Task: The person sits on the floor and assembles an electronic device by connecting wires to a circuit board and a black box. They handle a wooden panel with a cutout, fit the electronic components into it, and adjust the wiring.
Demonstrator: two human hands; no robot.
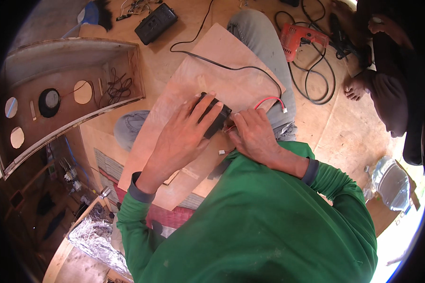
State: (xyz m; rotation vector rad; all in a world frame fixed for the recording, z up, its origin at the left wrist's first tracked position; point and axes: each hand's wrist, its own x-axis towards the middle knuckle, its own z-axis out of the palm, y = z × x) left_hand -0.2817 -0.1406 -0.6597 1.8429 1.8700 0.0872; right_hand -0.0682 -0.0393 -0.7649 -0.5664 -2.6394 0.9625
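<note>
My left hand (177,129) lies across the black box (216,119), fingers spread wide over its top, thumb by its near edge; whether they grip it or just rest, I can't tell. The box is under those fingers and much of it is hidden by them. At its 4 o'clock end, my right hand (254,133) has thumb and fingertips drawn close together; whatever sits between them is covered by my knuckles.

A thin red lead (272,97) arches at 2 o'clock, ending in a small white plug (284,110); another white plug (222,152) lies at 6 o'clock. Beneath is a smooth, pale wooden board (210,49), its near side cut off from sight by my green top (250,212). A black cable (241,69) curves over it at 1 o'clock.

Further out, a red plastic drill (300,40) lies at 1 o'clock, a dark boxy device (156,23) at 11. At 9 to 10 stands a worn wooden cabinet (67,96) with round holes, its lower surroundings murky. Crinkled silvery foil (99,243) shows at 7. Another person's foot (356,87) is at 2 to 3, the body partly lost in shadow.
</note>
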